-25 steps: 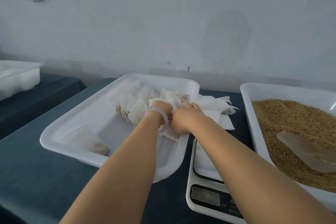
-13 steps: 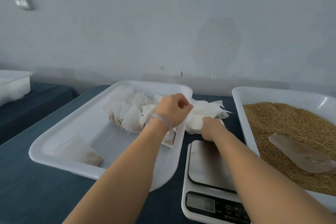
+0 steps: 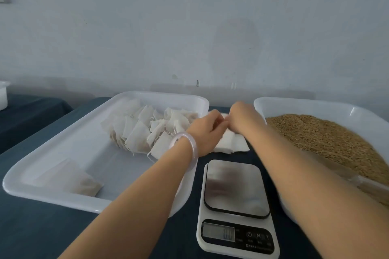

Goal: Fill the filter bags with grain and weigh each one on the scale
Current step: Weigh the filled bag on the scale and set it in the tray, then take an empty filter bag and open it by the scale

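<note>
Beyond the empty scale (image 3: 235,191), left hand (image 3: 205,132) and right hand (image 3: 242,119) have left the filled bags (image 3: 145,130) for the empty filter bags (image 3: 231,145) stacked on the counter (image 3: 31,227), curled fingers (image 3: 219,125) meeting there (grip impossible to tell), likely starting another.

A white tub (image 3: 3,94) sits on a second blue-covered table (image 3: 31,115) by the wall (image 3: 189,27).

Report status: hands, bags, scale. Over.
Left hand and right hand meet at the stack of empty bags behind the scale, grip hidden. Scale bare. Nothing in the way.
</note>
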Demonstrator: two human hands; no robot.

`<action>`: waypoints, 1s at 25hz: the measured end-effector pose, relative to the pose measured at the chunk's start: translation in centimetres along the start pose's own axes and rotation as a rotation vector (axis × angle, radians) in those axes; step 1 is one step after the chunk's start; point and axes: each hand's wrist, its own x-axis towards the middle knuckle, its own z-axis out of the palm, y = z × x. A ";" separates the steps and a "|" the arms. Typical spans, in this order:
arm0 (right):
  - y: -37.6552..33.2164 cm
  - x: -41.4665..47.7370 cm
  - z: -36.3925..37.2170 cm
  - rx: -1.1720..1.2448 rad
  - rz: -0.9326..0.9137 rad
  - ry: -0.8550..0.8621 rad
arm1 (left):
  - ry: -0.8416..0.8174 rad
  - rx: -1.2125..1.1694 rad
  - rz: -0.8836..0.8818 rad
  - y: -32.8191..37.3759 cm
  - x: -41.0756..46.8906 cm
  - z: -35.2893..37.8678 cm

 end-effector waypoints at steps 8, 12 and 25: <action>7.2 -6.2 -4.8 1.068 -0.162 -0.222 | -0.089 -0.851 -0.216 2.1 -0.3 -0.3; 8.5 -6.5 -2.7 1.311 -0.102 -0.314 | -0.091 -0.950 -0.223 2.2 -0.5 0.4; 8.3 -7.9 -2.1 0.570 -0.531 0.194 | -0.075 -0.355 -0.083 1.4 -0.4 1.6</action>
